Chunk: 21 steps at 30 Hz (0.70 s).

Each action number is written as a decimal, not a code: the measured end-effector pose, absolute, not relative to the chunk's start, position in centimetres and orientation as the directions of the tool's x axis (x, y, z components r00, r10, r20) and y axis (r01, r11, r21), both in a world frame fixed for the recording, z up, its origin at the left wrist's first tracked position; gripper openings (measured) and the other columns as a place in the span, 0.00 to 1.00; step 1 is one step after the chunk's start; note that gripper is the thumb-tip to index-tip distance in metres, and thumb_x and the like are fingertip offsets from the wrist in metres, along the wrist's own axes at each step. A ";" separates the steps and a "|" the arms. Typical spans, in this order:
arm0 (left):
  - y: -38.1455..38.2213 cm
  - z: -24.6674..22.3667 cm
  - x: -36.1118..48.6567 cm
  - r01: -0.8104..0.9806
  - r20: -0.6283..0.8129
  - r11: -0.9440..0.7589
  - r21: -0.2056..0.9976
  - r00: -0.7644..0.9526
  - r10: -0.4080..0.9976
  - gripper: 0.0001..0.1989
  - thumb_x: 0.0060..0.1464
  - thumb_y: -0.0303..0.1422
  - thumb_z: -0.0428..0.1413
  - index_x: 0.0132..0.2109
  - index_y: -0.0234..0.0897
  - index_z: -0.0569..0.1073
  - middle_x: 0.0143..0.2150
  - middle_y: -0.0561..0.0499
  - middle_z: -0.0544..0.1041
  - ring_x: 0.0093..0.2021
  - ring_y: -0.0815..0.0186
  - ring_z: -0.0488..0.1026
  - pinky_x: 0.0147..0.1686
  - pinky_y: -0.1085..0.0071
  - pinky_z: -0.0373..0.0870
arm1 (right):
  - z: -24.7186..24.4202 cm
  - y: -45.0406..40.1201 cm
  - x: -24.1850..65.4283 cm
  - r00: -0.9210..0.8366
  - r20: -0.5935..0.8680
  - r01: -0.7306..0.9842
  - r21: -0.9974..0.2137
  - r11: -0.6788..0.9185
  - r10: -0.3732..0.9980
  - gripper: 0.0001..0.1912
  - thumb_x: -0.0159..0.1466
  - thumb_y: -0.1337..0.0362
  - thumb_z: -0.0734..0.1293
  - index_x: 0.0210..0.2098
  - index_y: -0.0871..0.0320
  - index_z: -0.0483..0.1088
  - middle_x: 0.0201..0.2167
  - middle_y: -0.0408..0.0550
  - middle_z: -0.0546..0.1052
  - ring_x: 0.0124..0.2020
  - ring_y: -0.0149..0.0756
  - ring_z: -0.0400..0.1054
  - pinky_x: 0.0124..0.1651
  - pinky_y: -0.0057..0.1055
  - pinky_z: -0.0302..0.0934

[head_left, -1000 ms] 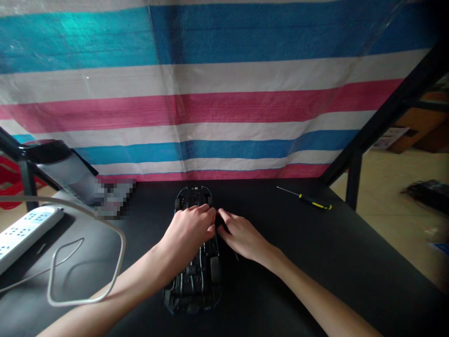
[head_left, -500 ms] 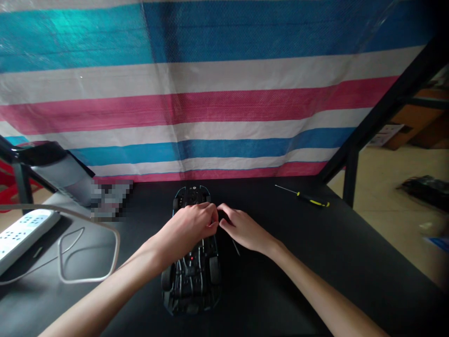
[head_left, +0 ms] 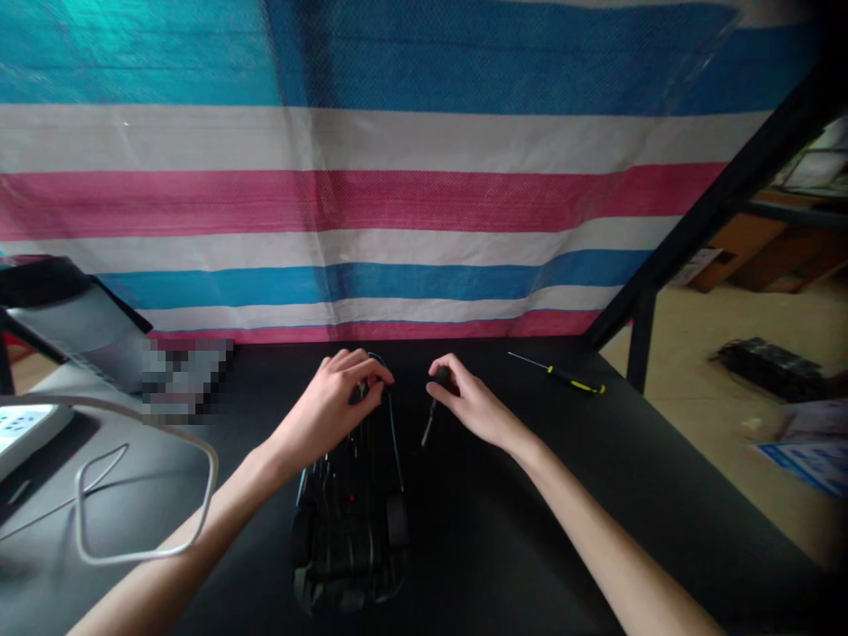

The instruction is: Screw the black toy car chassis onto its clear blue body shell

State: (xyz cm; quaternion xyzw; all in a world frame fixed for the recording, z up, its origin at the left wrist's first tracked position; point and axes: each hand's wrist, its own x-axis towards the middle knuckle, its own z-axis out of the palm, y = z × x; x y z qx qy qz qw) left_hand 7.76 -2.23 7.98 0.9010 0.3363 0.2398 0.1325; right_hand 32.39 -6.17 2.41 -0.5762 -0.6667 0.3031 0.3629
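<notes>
A black toy car [head_left: 351, 530] lies upside down on the black table, its wheels and underside facing up and a small red spot near its middle. Over the car's far end is my left hand [head_left: 348, 384], thumb and fingers closed together at its right edge; whatever they pinch is too small to make out. To the right of the car, my right hand [head_left: 467, 397] is wrapped round the dark handle of a screwdriver [head_left: 429, 426], whose shaft points down toward the table. The two hands are apart.
A yellow and black screwdriver [head_left: 576, 382] lies at the back right of the table [head_left: 517, 530]. On the left are a white power strip [head_left: 33, 433], a looping grey cable [head_left: 212, 477] and a grey object with a black top [head_left: 79, 327]. A striped sheet [head_left: 424, 194] hangs behind.
My hands have moved apart. The left hand has shifted left over the car's far end, and the screwdriver in my right hand now shows more clearly. The view has turned slightly right.
</notes>
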 end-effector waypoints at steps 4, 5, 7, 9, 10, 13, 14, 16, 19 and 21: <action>0.3 5.9 4.1 0.487 0.452 -0.638 0.597 0.452 0.769 0.12 0.65 0.35 0.53 0.53 0.40 0.74 0.54 0.46 0.72 0.59 0.58 0.69 0.62 0.55 0.64 | 3.1 -6.1 32.8 -0.026 0.180 0.493 -0.853 0.170 0.983 0.14 0.71 0.50 0.59 0.43 0.53 0.63 0.32 0.39 0.66 0.31 0.32 0.61 0.36 0.28 0.59; 0.7 5.2 3.4 0.441 0.434 -0.588 0.678 0.405 0.805 0.15 0.65 0.37 0.53 0.57 0.40 0.72 0.59 0.45 0.70 0.63 0.57 0.67 0.64 0.56 0.63 | 3.4 -6.2 32.7 -0.023 0.190 0.473 -0.863 0.178 0.982 0.15 0.71 0.49 0.59 0.43 0.53 0.63 0.31 0.39 0.66 0.30 0.32 0.61 0.35 0.28 0.59; 0.9 3.8 2.3 0.317 0.343 -0.459 0.830 0.360 0.868 0.23 0.64 0.39 0.54 0.63 0.42 0.66 0.66 0.44 0.66 0.67 0.56 0.64 0.66 0.55 0.63 | 4.3 -6.5 32.4 -0.026 0.202 0.428 -0.883 0.194 0.979 0.16 0.71 0.48 0.61 0.42 0.54 0.64 0.30 0.40 0.66 0.29 0.32 0.60 0.33 0.28 0.58; 0.8 3.0 1.5 0.257 0.191 -0.314 0.914 0.411 0.891 0.31 0.61 0.39 0.57 0.68 0.44 0.59 0.69 0.43 0.63 0.70 0.54 0.60 0.66 0.53 0.62 | 5.7 -7.0 31.4 -0.054 0.205 0.412 -0.887 0.209 0.977 0.16 0.70 0.47 0.63 0.40 0.54 0.66 0.29 0.40 0.66 0.29 0.32 0.61 0.32 0.28 0.57; 0.6 2.9 1.2 0.239 0.114 -0.245 0.939 0.458 0.881 0.34 0.60 0.38 0.58 0.70 0.46 0.56 0.71 0.43 0.61 0.71 0.54 0.59 0.66 0.53 0.61 | 6.6 -7.3 30.6 -0.083 0.209 0.425 -0.877 0.224 0.974 0.15 0.71 0.48 0.62 0.40 0.54 0.66 0.29 0.40 0.67 0.30 0.33 0.62 0.33 0.28 0.58; 0.3 2.9 0.2 0.149 -0.022 -0.091 0.985 0.621 0.784 0.41 0.59 0.33 0.57 0.73 0.52 0.46 0.73 0.45 0.58 0.69 0.57 0.62 0.66 0.53 0.61 | 9.5 -8.0 27.4 -0.237 0.231 0.511 -0.797 0.323 0.944 0.11 0.72 0.53 0.63 0.40 0.53 0.69 0.33 0.42 0.72 0.34 0.33 0.66 0.38 0.28 0.60; 0.4 2.9 -0.2 0.118 -0.037 -0.056 0.991 0.664 0.746 0.43 0.58 0.31 0.57 0.74 0.53 0.44 0.72 0.46 0.60 0.68 0.59 0.63 0.66 0.54 0.61 | 10.4 -8.1 26.2 -0.303 0.240 0.527 -0.764 0.372 0.922 0.09 0.72 0.55 0.64 0.40 0.53 0.70 0.35 0.42 0.74 0.36 0.33 0.67 0.40 0.29 0.61; 0.5 2.9 -0.8 0.076 -0.050 -0.007 0.997 0.719 0.693 0.47 0.57 0.30 0.58 0.74 0.54 0.41 0.68 0.47 0.65 0.67 0.61 0.65 0.66 0.55 0.60 | 11.9 -7.9 24.0 -0.421 0.257 0.529 -0.709 0.465 0.870 0.08 0.72 0.56 0.65 0.40 0.53 0.72 0.37 0.42 0.75 0.35 0.33 0.68 0.40 0.29 0.61; 0.7 2.6 -1.3 0.041 -0.062 0.048 0.998 0.746 0.663 0.51 0.54 0.29 0.59 0.75 0.53 0.39 0.63 0.47 0.69 0.64 0.62 0.66 0.64 0.58 0.62 | 13.1 -7.0 21.4 -0.507 0.270 0.544 -0.637 0.547 0.819 0.10 0.73 0.56 0.64 0.40 0.54 0.72 0.36 0.42 0.75 0.35 0.32 0.69 0.41 0.29 0.61; 0.7 2.5 -1.5 0.013 -0.067 0.086 0.996 0.745 0.664 0.51 0.53 0.28 0.60 0.75 0.53 0.39 0.62 0.48 0.69 0.62 0.63 0.68 0.63 0.60 0.63 | 13.3 -6.5 20.3 -0.517 0.281 0.548 -0.618 0.564 0.809 0.10 0.73 0.56 0.63 0.41 0.54 0.72 0.35 0.42 0.75 0.35 0.32 0.69 0.41 0.29 0.61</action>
